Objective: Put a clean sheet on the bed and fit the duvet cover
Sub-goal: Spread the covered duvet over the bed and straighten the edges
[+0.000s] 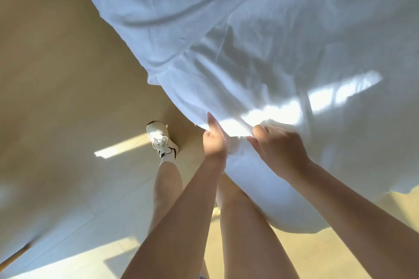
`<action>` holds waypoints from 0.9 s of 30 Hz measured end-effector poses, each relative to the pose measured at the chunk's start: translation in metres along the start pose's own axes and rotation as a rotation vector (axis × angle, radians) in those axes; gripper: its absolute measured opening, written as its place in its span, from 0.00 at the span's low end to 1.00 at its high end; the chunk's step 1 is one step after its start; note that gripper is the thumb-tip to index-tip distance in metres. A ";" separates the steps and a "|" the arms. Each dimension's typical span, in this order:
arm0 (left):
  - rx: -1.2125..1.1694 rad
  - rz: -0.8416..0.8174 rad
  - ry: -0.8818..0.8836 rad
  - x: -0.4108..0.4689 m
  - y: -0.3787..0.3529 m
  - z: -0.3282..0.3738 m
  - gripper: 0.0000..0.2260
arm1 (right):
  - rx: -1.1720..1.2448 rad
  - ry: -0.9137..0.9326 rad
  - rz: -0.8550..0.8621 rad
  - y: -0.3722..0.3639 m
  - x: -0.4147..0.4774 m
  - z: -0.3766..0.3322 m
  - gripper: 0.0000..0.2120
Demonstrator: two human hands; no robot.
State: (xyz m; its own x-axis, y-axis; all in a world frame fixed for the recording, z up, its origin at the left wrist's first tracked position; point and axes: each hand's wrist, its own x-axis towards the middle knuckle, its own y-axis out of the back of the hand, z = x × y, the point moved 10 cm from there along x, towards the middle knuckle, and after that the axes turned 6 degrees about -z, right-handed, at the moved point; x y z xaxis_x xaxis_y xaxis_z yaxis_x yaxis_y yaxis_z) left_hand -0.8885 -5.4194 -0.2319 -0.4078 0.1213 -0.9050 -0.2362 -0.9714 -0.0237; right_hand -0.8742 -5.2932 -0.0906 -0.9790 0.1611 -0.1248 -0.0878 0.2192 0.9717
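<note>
Lower centre, my left hand [214, 144] and right hand [277, 149] both grip the linen's [260, 41] near edge; its bulk spreads away to the upper right.

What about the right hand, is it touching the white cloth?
Touching. The head view shows the right hand gripping a bunched fold of the white cloth.

Bedding [249, 29]: plain white throughout; bluish-white with grey fold shadows in shade, bright white in the sunlit streaks near its lower edge
Floor [56, 97]: beige tiles, thin darker joint lines; pale cream-yellow where sun falls
Shoe [162, 140]: white, white laces, black panels at side and heel
Sock [166, 161]: plain white
</note>
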 end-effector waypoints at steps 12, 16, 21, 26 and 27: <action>0.257 -0.247 -0.039 -0.017 0.015 -0.027 0.34 | 0.280 -0.242 -0.402 -0.010 -0.153 0.051 0.13; -0.224 -0.305 0.000 0.011 -0.013 0.024 0.33 | 0.270 -0.313 -0.546 -0.044 -0.144 0.054 0.14; -0.225 -0.330 0.001 -0.010 -0.037 0.042 0.31 | 0.363 -0.397 -0.534 -0.049 -0.149 0.058 0.15; -0.570 -0.405 -0.063 -0.018 -0.004 0.043 0.15 | 0.512 -0.464 -0.459 -0.047 -0.145 0.055 0.14; -0.664 -0.442 -0.033 -0.020 -0.004 0.039 0.13 | 0.523 -0.479 -0.449 -0.048 -0.146 0.055 0.15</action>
State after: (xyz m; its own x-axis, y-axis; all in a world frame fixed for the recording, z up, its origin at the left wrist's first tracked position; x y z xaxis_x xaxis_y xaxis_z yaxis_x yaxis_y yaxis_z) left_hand -0.9142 -5.4096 -0.1973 -0.4271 0.5193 -0.7402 0.1881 -0.7496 -0.6345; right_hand -0.7175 -5.2744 -0.1299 -0.6766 0.3176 -0.6644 -0.2387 0.7589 0.6058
